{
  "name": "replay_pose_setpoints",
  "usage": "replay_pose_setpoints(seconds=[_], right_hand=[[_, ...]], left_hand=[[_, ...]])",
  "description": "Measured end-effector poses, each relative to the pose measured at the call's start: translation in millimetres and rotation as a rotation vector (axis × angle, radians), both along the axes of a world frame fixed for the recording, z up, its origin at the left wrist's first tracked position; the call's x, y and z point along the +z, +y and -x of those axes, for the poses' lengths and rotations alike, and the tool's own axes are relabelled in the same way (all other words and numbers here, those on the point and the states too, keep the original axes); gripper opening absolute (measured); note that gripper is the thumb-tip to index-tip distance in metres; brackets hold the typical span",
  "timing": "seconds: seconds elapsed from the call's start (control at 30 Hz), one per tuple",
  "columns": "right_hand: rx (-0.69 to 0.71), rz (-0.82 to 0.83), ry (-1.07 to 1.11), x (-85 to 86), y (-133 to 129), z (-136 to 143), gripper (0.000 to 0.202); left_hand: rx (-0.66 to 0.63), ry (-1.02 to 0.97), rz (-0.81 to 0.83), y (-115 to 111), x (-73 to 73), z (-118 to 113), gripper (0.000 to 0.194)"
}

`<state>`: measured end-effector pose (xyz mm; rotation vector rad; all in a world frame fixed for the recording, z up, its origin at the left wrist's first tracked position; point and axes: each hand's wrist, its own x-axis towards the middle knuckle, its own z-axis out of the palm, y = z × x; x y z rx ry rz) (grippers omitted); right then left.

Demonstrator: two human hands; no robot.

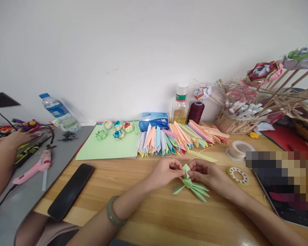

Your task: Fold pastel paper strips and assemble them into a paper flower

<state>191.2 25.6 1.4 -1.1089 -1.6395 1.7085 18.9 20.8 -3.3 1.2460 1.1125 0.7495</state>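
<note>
Between my two hands is a piece of light green folded paper [187, 183], with several pointed petals fanning out toward me. My left hand [168, 172], a ring on one finger, pinches its upper tip from the left. On the opposite side, my right hand [207, 175] grips the same tip between thumb and fingers. The fingertips partly cover where they hold it. Just beyond my hands lie rows of folded paper strips [157, 141] in many colours. Finished paper rosettes [118, 135] rest on green paper sheets [102, 150] to the left.
A phone [71, 191] lies left of my arm; a tablet [279, 194] is at right. Tape [238, 175] and a spool [239, 151] sit beside my right hand. A basket [242, 121] with paper flowers stands behind. Far left, another person's hand [18, 138] is near a pink glue gun [36, 166].
</note>
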Motion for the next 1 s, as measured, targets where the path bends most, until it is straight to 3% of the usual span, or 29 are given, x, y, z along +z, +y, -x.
replay_pose_setpoints(seconds=[0.43, 0.67, 0.77, 0.93, 1.0], right_hand=[[0.062, -0.024, -0.067, 0.6, -2.0, -1.0, 0.027], [0.068, -0.127, -0.120, 1.6, -3.9, 0.2, 0.026], [0.040, -0.299, -0.250, 1.0, -6.7, 2.4, 0.023], [0.029, -0.818, -0.495, -1.0, -11.4, 1.8, 0.013], [0.044, -0.978, -0.555, -3.0, -12.2, -1.1, 0.013]], left_hand=[[-0.050, -0.051, 0.055, 2.2, -1.7, 1.7, 0.020], [-0.043, -0.033, 0.058, 1.7, -0.4, 1.3, 0.018], [-0.038, 0.027, -0.024, -1.5, -2.4, -0.6, 0.015], [-0.013, 0.265, -0.322, -8.8, -2.0, -2.2, 0.007], [-0.024, 0.225, -0.327, -9.0, 1.2, -0.7, 0.008]])
